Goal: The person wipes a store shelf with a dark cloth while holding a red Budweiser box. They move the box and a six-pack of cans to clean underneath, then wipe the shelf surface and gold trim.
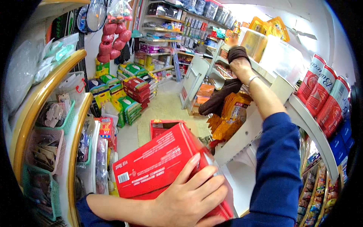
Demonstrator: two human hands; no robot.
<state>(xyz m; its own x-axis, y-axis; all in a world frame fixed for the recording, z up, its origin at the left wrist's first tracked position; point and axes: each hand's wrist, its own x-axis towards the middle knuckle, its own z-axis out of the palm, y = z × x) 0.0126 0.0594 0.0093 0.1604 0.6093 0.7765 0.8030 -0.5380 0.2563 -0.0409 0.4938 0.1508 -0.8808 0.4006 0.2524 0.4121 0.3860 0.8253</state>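
My left hand (195,187) lies spread across a large red cardboard box (150,167) in front of me and grips it near its right edge. White print and a barcode show on the box's side. My right arm reaches far forward along the shelf unit. At its end my right hand (240,66) has a dark brown cloth (219,96) bunched around its fingers, and a length of it hangs down. The fingertips are hidden by the cloth. Just below hang orange snack packets (231,116), close to the cloth's loose end.
Clear plastic bins (286,58) and red cans (317,85) stand along the shelf top at right. Green and red packs (134,88) are stacked on the floor. At left, wood-edged shelves (48,96) carry baskets. An open red carton (163,127) sits beyond the box.
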